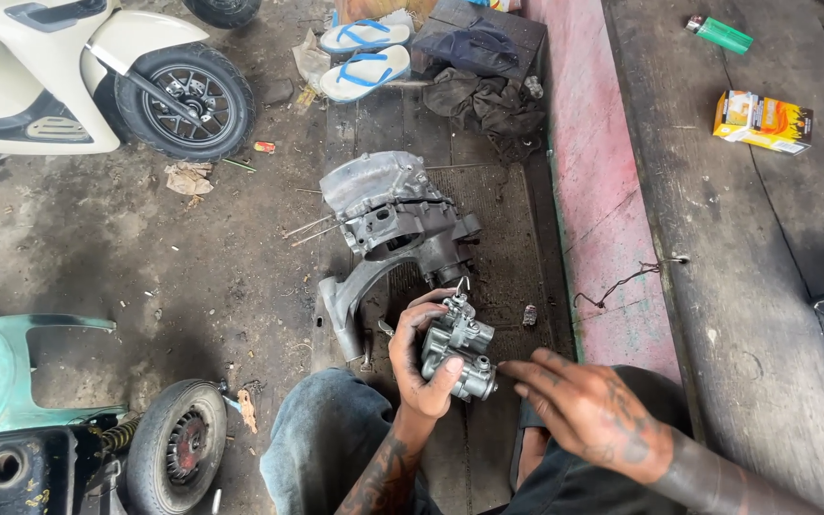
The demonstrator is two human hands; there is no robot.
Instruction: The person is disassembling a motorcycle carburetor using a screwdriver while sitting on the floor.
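My left hand grips a small silver carburettor above my knees, thumb across its body. My right hand lies flat beside it, its fingertips touching the carburettor's lower right end, holding nothing itself. Both hands are grease-stained. Just beyond the carburettor, a grey metal engine case lies on a dark rubber mat on the floor, with thin studs sticking out to its left.
A cream scooter stands at top left and a teal scooter with a small wheel at bottom left. Blue sandals and dark rags lie beyond the mat. A wooden bench on the right carries an orange box and a green lighter.
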